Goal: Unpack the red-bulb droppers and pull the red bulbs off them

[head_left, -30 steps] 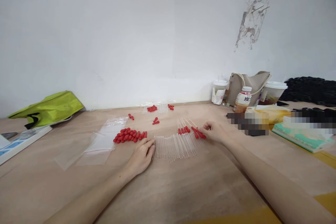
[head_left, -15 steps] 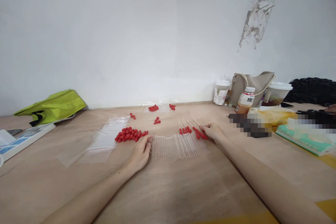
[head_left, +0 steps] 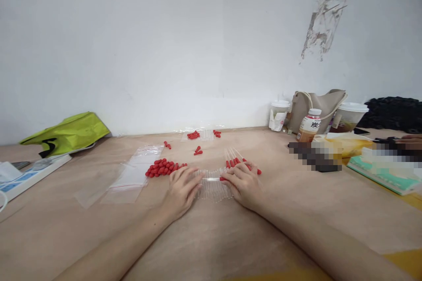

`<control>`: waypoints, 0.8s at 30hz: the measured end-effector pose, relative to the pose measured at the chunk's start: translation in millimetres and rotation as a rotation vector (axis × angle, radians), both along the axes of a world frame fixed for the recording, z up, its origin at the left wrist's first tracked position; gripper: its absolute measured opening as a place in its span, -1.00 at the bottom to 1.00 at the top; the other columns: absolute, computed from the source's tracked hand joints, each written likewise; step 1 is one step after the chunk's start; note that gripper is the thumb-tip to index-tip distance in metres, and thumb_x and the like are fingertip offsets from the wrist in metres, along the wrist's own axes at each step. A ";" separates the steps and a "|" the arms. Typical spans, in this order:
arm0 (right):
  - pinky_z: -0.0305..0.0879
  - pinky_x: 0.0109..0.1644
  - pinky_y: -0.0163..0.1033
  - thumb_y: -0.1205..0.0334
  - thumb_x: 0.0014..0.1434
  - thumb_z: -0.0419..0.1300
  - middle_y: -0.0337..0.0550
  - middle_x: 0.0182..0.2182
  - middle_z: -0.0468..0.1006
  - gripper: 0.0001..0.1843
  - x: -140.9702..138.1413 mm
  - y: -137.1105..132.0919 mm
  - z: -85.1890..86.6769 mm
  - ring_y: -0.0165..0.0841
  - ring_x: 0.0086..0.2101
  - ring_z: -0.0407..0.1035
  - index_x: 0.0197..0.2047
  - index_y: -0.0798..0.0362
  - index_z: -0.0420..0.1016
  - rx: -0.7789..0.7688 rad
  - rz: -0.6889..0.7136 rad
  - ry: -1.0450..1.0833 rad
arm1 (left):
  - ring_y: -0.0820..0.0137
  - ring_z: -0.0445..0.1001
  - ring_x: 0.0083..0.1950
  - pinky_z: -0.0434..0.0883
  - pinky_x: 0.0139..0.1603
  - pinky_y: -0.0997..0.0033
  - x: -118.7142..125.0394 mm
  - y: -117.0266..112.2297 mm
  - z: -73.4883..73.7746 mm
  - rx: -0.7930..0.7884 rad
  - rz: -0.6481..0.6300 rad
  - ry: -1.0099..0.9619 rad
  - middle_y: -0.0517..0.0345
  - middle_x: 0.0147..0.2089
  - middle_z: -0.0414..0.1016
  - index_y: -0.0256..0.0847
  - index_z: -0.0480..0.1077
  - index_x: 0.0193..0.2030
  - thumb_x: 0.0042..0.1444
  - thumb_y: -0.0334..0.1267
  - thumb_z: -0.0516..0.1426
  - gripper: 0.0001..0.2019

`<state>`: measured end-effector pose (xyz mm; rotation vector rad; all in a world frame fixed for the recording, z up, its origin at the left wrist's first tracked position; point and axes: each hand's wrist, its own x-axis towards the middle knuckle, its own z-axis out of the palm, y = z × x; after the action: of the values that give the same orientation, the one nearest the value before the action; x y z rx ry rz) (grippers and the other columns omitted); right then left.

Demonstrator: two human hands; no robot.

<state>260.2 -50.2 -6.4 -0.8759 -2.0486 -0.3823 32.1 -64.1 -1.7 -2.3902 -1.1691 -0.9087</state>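
Note:
A clear glass dropper tube (head_left: 211, 179) lies crosswise between my two hands, above a row of similar tubes (head_left: 214, 193). My left hand (head_left: 182, 189) pinches its left end. At the other end, my right hand (head_left: 245, 184) grips a red rubber bulb (head_left: 222, 178), which meets the tube; how far it is pushed on cannot be seen. Left of my left hand is a pile of red bulbs (head_left: 161, 167). Several droppers with red bulbs fitted (head_left: 232, 163) lie behind my right hand, which partly covers them.
Flat plastic zip bags (head_left: 132, 171) lie left of the bulbs. Loose red bulbs (head_left: 198, 151) and a bag of parts (head_left: 206, 135) sit farther back. A power strip (head_left: 36, 175) and green bag (head_left: 69, 134) are left; a drink bottle (head_left: 310, 127), cups and tissue pack (head_left: 382, 173) stand right.
My right hand has come left from the finished-looking droppers to the middle, with a red bulb in its fingers. My left hand has moved slightly right, and a tube now spans both hands.

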 end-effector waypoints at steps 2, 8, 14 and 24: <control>-0.12 -0.05 -0.13 0.21 0.15 0.08 -0.28 -0.44 0.51 -0.87 -6.1 -4.8 0.0 -0.41 -0.34 0.26 -0.30 -0.07 0.47 0.027 0.033 -0.002 | 0.27 0.27 -0.01 0.12 -0.03 0.17 2.5 0.0 -1.6 -0.007 -0.028 0.057 0.07 -0.07 0.43 -0.06 0.34 -0.01 0.17 -0.30 -0.03 -0.73; -0.10 -0.05 -0.15 0.21 0.15 0.09 -0.29 -0.50 0.47 -0.87 -9.0 -8.1 -2.9 -0.43 -0.38 0.24 -0.30 -0.06 0.47 0.048 0.051 -0.008 | 0.38 0.32 -0.30 0.08 -0.16 0.25 7.7 -2.2 -2.8 0.002 -0.035 0.105 0.15 -0.41 0.49 -0.13 0.44 -0.25 0.17 -0.27 -0.03 -0.79; -0.10 -0.07 -0.13 0.23 0.15 0.07 -0.26 -0.55 0.42 -0.84 -4.5 -6.1 -5.9 -0.40 -0.38 0.20 -0.36 -0.01 0.46 0.032 0.061 -0.085 | 0.38 0.30 -0.32 0.06 -0.22 0.25 6.8 -5.4 -0.2 0.006 -0.066 0.093 0.15 -0.47 0.47 -0.16 0.43 -0.32 0.17 -0.33 -0.04 -0.78; 0.03 -0.16 -0.17 0.27 0.15 0.05 -0.23 -0.52 0.44 -0.82 7.8 -7.3 -3.7 -0.39 -0.39 0.24 -0.41 0.00 0.45 0.015 0.065 0.015 | 0.40 0.33 -0.38 0.25 -0.27 0.34 -7.3 -5.1 -4.0 -0.040 -0.078 -0.030 0.12 -0.43 0.45 -0.19 0.43 -0.30 0.17 -0.32 -0.06 -0.77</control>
<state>267.9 -57.5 -10.1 -0.7990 -2.0525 -0.3536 24.9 -69.2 -5.7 -2.4779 -1.1217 -0.9574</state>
